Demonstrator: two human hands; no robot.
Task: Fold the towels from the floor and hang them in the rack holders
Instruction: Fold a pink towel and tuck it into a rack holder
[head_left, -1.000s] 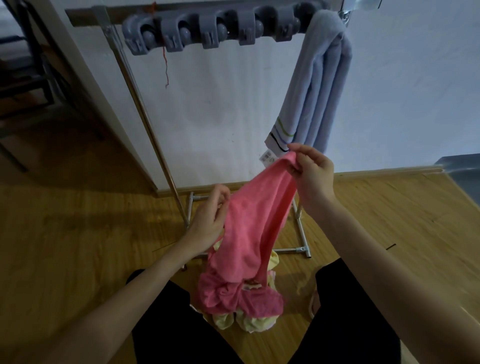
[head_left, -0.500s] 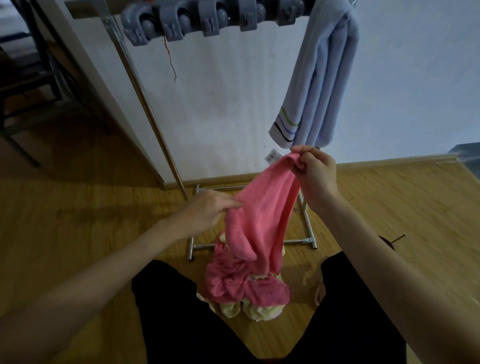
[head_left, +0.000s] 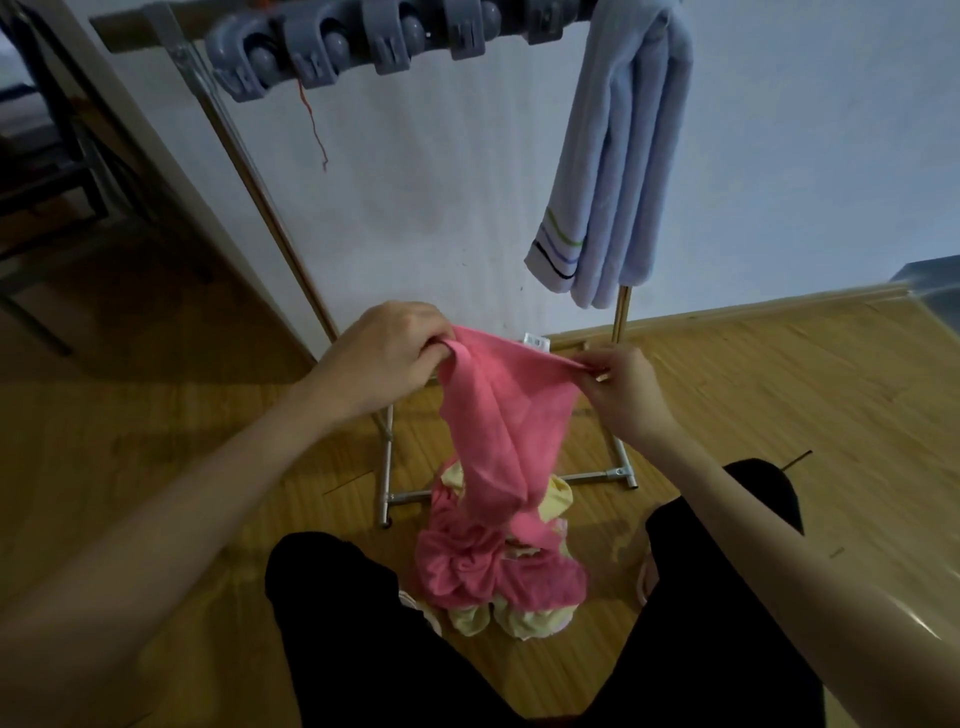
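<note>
Both hands pinch the top edge of the pink towel (head_left: 498, 431), left hand (head_left: 384, 358) and right hand (head_left: 623, 389) at opposite ends, so its length hangs down to the floor pile below the rack holders (head_left: 363, 41).

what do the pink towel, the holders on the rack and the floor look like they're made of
Pink towel: soft, matte cloth, probably microfibre or terry; it drapes and bunches limply between both hands.
Holders: grey moulded plastic by their look, smooth with a faint sheen and rounded shapes.
Floor: wood or wood-look laminate, showing grain lines and a slight gloss.
</note>
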